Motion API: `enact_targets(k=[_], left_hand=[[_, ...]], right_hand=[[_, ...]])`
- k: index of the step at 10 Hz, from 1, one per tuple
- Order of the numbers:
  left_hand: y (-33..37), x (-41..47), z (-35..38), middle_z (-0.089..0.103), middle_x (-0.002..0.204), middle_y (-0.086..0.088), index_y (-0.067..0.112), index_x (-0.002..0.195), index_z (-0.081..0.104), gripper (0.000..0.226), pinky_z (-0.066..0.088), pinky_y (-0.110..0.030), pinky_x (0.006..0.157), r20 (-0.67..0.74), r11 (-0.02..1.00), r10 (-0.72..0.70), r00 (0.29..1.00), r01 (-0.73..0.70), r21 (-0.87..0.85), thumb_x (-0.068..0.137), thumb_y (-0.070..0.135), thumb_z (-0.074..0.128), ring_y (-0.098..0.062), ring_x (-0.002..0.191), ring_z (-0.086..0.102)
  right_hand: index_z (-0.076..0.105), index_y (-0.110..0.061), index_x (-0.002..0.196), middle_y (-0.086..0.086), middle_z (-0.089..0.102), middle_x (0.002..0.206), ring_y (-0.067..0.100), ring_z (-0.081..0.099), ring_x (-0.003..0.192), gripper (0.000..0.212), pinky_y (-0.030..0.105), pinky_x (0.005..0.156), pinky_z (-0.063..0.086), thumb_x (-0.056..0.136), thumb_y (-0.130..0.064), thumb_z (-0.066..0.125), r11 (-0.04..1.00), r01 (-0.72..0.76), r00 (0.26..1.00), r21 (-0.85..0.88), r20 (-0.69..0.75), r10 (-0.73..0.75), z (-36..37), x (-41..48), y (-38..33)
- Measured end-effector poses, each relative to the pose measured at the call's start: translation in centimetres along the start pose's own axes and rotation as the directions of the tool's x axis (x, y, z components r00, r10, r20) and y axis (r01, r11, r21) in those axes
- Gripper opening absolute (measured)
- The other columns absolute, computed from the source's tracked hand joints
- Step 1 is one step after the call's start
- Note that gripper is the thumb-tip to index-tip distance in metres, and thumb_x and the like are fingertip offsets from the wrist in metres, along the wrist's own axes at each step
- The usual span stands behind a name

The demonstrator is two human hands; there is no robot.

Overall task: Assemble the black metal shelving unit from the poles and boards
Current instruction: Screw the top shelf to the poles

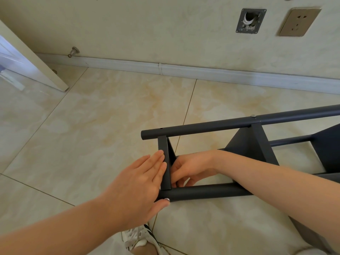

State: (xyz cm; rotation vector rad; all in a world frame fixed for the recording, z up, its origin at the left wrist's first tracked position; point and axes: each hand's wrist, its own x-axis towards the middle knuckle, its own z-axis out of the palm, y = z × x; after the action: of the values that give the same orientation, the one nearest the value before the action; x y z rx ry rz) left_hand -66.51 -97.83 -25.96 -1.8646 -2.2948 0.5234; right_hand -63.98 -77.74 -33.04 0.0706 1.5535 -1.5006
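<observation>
At lower centre, my flat left hand (pixel 136 183) steadies the end board (pixel 164 155) for fastening; my right hand (pixel 191 168) curls behind it, grasp unseen

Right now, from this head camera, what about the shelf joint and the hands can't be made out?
- Head view: whether the right hand holds anything; its fingertips are tucked behind the end board.
- Head view: how far the screw sits in the near pole; the thumb of the left hand partly covers it.
- Head view: the rest of the shelving unit; the right frame edge cuts it off.
</observation>
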Motion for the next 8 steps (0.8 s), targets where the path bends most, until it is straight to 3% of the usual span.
enact_targets(k=[2,4,6,8], left_hand=[[0.04,-0.06,-0.07,0.067,0.126,-0.017,0.002,0.118,0.071,0.076,0.049,-0.041,0.1,-0.003,1.0,-0.003,1.0,0.003,-0.005,0.088,0.058,0.03,-0.028,0.124,0.06],[0.0,0.12,-0.14,0.069,0.124,-0.015,0.004,0.116,0.073,0.076,0.051,-0.04,0.097,0.0,1.0,-0.004,1.0,0.004,-0.01,0.087,0.059,0.03,-0.026,0.122,0.062],[-0.11,0.19,-0.26,0.068,0.124,-0.015,0.003,0.116,0.072,0.076,0.053,-0.039,0.096,0.036,0.999,-0.009,0.999,0.011,-0.05,0.087,0.059,0.029,-0.026,0.123,0.061],[-0.22,0.2,-0.47,0.068,0.125,-0.015,0.004,0.117,0.072,0.076,0.052,-0.039,0.096,0.089,0.997,-0.004,0.996,0.01,-0.077,0.087,0.059,0.029,-0.026,0.123,0.061]], right_hand=[[0.07,-0.01,0.101,0.003,0.069,0.092,0.016,0.064,0.087,0.017,0.036,0.092,0.052,0.098,-0.022,0.058,0.999,-0.03,1.0,-0.013,-0.01,0.03,0.11,0.0,-0.16],[0.066,0.001,0.114,0.012,0.066,0.104,0.022,0.06,0.096,0.022,0.037,0.094,0.05,0.097,-0.01,0.057,0.999,0.037,0.999,0.022,-0.017,-0.037,-0.15,-0.25,0.0],[0.064,0.003,0.12,0.01,0.067,0.103,0.021,0.063,0.097,0.029,0.039,0.098,0.051,0.099,-0.016,0.054,1.0,-0.021,1.0,-0.022,-0.006,0.021,0.18,-0.03,-0.16],[0.066,-0.001,0.114,0.011,0.067,0.103,0.021,0.063,0.095,0.023,0.039,0.096,0.051,0.098,-0.011,0.055,1.0,-0.002,1.0,0.003,-0.011,0.002,-0.07,-0.12,-0.14]])
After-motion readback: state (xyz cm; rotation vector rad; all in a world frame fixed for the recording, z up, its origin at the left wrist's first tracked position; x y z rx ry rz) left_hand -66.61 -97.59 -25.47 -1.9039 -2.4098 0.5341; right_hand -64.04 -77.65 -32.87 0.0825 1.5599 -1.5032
